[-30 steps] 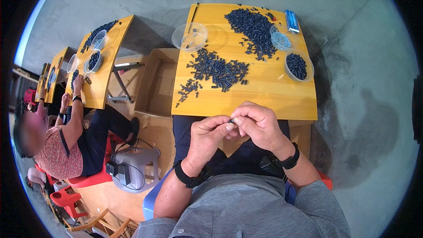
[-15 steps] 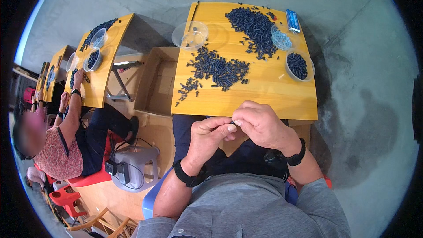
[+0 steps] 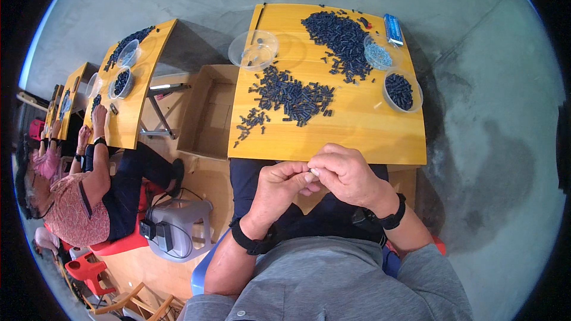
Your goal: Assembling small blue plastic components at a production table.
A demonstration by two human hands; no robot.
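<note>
My left hand (image 3: 281, 185) and my right hand (image 3: 347, 175) meet fingertip to fingertip over my lap, just off the near edge of the yellow table (image 3: 357, 131). Both are closed in a pinch around one small black piece, which the fingers now almost wholly cover. Beyond them lies a loose heap of short black cylindrical pieces (image 3: 297, 98), with a few smaller ones scattered at its left. A bigger heap of black pieces (image 3: 339, 38) spreads toward the far side.
Clear tubs hold black pieces (image 3: 399, 91) and small light-blue parts (image 3: 378, 54); another clear tub (image 3: 253, 49) overhangs the left edge. A blue box (image 3: 392, 28) lies far right. Left stand a cardboard box (image 3: 205, 113), a grey stool (image 3: 181, 226) and a person (image 3: 80, 202) working at another table.
The black piece that showed between my fingertips is now mostly hidden as they close together. The view has shifted slightly. At the left, the other person's hand has drawn back from the tub.
</note>
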